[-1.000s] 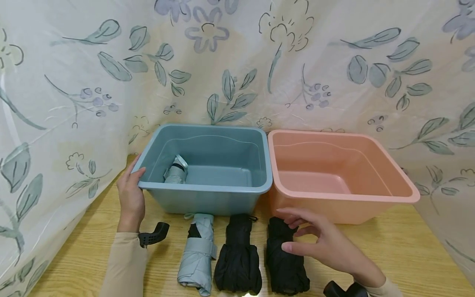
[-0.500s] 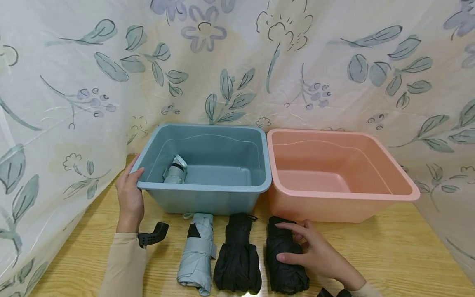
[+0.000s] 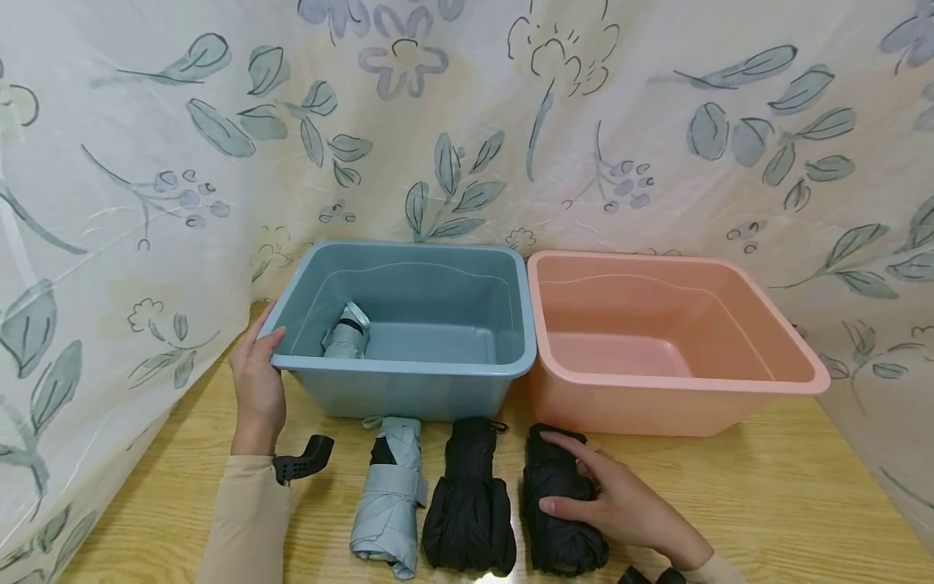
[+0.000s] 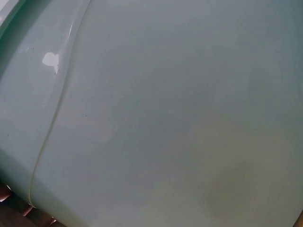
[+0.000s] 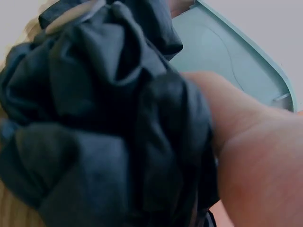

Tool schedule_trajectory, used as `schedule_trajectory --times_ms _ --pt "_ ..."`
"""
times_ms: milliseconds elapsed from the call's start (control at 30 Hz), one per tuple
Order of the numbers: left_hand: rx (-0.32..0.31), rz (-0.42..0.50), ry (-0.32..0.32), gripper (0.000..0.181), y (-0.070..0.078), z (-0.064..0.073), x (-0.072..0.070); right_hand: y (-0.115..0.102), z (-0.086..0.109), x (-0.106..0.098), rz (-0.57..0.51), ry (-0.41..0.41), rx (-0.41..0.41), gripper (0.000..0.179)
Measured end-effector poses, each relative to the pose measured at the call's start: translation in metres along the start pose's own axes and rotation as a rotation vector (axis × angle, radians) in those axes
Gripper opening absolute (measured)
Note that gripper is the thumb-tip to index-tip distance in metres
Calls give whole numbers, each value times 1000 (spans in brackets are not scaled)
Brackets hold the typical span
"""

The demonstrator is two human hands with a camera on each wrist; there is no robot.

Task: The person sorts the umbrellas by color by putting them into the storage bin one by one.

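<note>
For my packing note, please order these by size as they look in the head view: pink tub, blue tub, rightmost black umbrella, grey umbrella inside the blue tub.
1. Pink tub and blue tub: too alike to rank.
2. Rightmost black umbrella.
3. Grey umbrella, partly hidden by the tub's front, also farther away.

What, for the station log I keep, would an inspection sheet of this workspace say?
Surface: wood-grain table.
Job's things: blue bin holding a pale bundle, beside a pink bin; in front, in a row, grey-blue bundle, middle black bundle and right black bundle.
Clutter: nothing seen.
Hands: left hand grips the blue bin's rim; right hand grips the right black bundle.
Cables: nothing seen.
Surroundings: floral sheet behind and at both sides.
</note>
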State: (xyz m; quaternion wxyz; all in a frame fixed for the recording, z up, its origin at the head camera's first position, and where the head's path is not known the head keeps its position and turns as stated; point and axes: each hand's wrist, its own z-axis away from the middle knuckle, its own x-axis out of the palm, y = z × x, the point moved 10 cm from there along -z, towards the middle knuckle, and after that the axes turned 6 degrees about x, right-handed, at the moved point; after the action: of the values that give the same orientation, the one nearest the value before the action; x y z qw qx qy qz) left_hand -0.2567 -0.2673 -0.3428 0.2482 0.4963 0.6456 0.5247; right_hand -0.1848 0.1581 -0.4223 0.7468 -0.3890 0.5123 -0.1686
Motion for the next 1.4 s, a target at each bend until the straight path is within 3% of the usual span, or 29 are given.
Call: schedule_trajectory --times_ms 467,867,1067,1400 --pt "1 -1 -6 50 1 2 0 -7 -5 13 -146 15 41 76" --pt "8 -16 -17 50 1 1 1 -11 -7 19 -94 -12 28 74" --pt "6 -33 -15 50 1 1 1 -14 -9 20 -118 -35 -12 73" --pt "4 -29 -17 50 1 0 -1 -19 -4 16 -334 -115 -7 73"
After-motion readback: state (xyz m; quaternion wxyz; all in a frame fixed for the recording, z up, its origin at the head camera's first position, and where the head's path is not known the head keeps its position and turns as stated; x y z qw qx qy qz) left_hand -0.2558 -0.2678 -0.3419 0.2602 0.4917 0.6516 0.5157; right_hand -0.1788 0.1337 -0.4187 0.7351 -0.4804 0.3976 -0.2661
